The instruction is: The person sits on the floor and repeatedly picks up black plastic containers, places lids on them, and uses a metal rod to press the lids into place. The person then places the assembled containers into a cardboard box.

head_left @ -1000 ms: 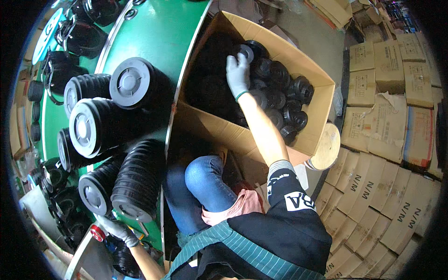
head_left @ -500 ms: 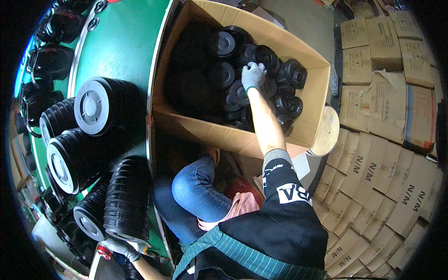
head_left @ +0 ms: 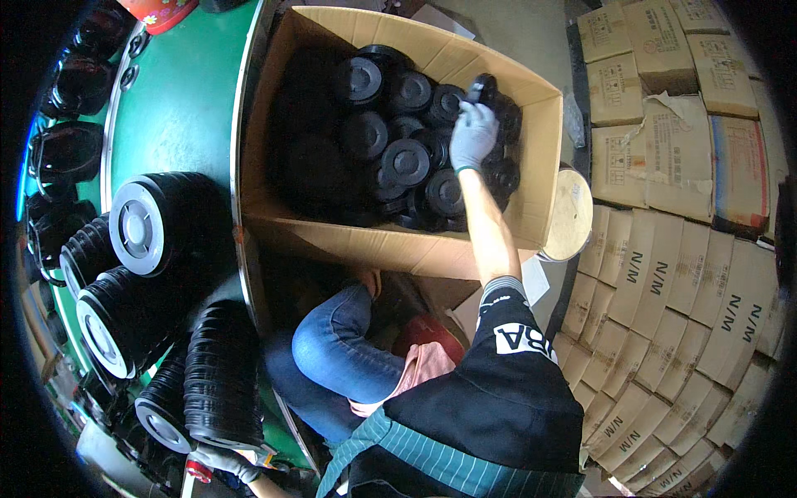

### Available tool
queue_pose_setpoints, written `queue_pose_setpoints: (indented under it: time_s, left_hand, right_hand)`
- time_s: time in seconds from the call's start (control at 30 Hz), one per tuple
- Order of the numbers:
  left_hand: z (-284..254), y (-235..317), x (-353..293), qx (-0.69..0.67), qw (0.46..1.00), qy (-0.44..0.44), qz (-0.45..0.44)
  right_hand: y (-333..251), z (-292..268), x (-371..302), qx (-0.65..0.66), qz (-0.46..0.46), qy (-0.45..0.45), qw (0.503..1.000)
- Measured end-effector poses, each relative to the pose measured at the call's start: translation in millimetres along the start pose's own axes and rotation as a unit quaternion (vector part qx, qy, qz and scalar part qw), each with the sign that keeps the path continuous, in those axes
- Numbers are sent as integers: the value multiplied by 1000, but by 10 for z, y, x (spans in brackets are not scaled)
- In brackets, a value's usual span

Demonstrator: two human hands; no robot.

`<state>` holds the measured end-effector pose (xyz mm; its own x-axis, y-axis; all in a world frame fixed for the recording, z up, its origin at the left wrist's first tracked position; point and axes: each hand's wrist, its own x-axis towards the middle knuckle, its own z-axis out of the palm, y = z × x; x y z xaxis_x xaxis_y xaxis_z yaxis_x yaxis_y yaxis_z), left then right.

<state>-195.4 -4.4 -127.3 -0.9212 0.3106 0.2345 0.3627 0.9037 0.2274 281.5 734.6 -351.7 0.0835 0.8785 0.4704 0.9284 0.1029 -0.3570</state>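
Note:
My right hand [head_left: 474, 139], in a grey glove, reaches into a large open cardboard box [head_left: 349, 235]. Its fingers are closed on the edge of a black round lid [head_left: 482, 87], tipped up on its side. Many more black round lids [head_left: 406, 161] lie loosely heaped around it in the box. At the lower left, my gloved left hand [head_left: 224, 461] is against the near end of a stack of black ribbed discs [head_left: 222, 382] on the green table. A small red round thing [head_left: 198, 471] is beside its fingers, which are partly hidden, so their grip does not show.
More stacks of grey-faced black discs [head_left: 138, 227] lie on the green table [head_left: 187, 108]. Glossy black vessels [head_left: 75, 153] line its far left side. Closed cartons [head_left: 664, 274] are piled on the right. A round-topped stool or drum [head_left: 568, 217] stands against the box.
My right hand has shifted rightward within the box and now has a black lid tipped up in its fingers. The whole view has shifted slightly; my left hand stays by the stack.

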Motion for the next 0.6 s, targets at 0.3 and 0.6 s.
queue_pose_setpoints:
  time_s: [0.3, 0.6]
  left_hand:
    - [63, -362, 59, 34, 999, -10, -41]
    - [-69, -326, 74, 54, 998, -17, -38]
  right_hand:
    - [995, 13, 130, -247, 19, -111, 962]
    - [1151, 87, 264, -391, -87, -82, 913]
